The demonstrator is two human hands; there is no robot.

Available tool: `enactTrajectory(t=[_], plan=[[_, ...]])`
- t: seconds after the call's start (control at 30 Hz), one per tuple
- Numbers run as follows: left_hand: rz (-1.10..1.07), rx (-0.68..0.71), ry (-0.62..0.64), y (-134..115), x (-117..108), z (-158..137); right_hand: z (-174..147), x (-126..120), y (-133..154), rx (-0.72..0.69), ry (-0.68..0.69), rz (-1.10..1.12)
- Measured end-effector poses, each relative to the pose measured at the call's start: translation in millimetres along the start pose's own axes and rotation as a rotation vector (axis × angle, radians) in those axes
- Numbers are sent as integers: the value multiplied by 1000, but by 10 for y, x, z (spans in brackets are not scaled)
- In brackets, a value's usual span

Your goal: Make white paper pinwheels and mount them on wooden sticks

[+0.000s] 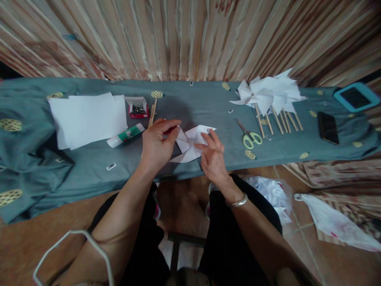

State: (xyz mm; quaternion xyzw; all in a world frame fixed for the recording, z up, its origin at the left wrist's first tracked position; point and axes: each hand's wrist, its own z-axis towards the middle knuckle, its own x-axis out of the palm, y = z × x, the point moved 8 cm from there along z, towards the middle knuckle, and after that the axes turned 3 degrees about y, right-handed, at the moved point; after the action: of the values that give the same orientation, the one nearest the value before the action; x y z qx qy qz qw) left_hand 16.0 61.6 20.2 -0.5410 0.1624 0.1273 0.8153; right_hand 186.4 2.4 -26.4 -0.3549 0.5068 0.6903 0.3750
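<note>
In front of me on the cloth-covered table lies a white paper pinwheel (193, 137), cut and partly folded, with pointed corners. My left hand (159, 143) is closed at its left side, thumb and forefinger pinching a raised paper corner. My right hand (212, 157) rests over the right side; its fingers are spread and bent, their tips touching the paper. The right palm is hidden. Thin wooden sticks (152, 112) lie just beyond my left hand, beside a small open red box (138, 108) of dark metal pieces. A glue stick (126, 135) lies to its left.
A stack of white paper (89, 121) is at the left. Scissors with green handles (251, 139) lie right of my hands. Finished pinwheels on sticks (272, 95) are piled further right, near a black phone (328, 128) and a blue-framed device (356, 97). A curtain (190, 39) hangs behind the table.
</note>
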Motion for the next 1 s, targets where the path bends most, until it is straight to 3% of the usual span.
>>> enactTrajectory(t=[0.17,0.57,1.0], plan=[[9,8,4,5,24,19,35,-54,-79,29,-47,106],[8,17,2,-40,22,14,-23,12,167,-67,35,-78],[-43,2,-41,18,-15,16,-36,77,152,-109,-28,-95]])
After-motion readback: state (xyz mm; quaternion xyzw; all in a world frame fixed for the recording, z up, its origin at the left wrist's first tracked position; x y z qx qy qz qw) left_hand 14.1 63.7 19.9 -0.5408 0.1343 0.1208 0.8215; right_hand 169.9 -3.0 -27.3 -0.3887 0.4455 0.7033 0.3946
